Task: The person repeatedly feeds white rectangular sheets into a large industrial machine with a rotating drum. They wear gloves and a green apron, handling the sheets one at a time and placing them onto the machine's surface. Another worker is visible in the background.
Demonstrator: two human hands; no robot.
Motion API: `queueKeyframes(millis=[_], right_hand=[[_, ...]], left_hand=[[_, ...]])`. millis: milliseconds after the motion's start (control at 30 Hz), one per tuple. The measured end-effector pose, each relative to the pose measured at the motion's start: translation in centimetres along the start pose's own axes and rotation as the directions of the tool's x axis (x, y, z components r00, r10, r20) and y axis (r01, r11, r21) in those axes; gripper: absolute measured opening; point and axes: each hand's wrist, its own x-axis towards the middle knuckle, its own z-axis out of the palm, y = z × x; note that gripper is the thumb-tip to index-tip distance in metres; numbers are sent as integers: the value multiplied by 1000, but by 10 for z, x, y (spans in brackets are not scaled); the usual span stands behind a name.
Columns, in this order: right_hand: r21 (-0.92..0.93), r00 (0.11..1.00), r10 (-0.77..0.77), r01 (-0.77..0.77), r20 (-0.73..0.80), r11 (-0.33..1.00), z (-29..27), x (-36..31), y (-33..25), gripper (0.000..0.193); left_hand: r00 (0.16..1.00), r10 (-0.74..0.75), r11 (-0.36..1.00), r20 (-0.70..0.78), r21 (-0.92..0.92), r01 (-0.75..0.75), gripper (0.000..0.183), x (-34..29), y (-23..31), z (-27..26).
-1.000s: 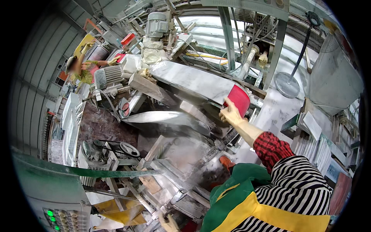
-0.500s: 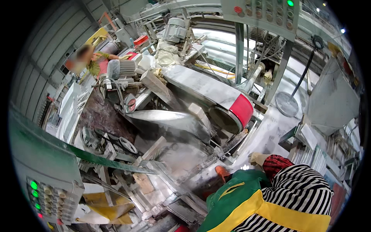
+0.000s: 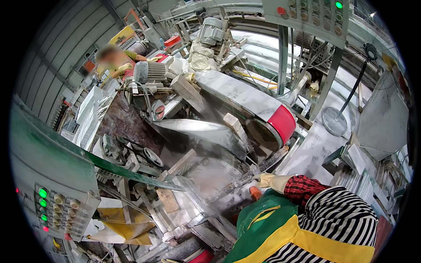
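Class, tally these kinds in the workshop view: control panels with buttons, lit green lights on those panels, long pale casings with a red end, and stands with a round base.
Control panels: 2
Lit green lights: 4
Red-ended casing: 1
Round-based stand: 1
Total: 8

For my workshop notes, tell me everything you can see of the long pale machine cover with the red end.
The machine cover looks like dusty metal, with a flat, smudged pale grey top and a rounded red end. It slants from upper left to lower right, apart from the right hand. A dark round part shows beneath the red end; pale, crumpled wrapping sits near the cover's far end. Its supports are unclear.
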Motion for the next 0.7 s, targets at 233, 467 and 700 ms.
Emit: queueKeyframes(millis=[233, 467, 700], right_hand=[[98, 964, 266, -267, 21, 959, -35, -52, -3, 55], [259, 887, 436, -461, 151, 849, -32, -73, 40, 52], [211, 957, 289, -280, -11, 937, -5, -59, 55, 57]], left_hand=[[987, -125, 929, 103, -338, 153, 36, -2, -5, -33], [993, -116, 938, 26, -325, 118, 35, -4, -1, -37], [984, -130, 911, 124, -375, 168, 35, 10, 10, -65]])
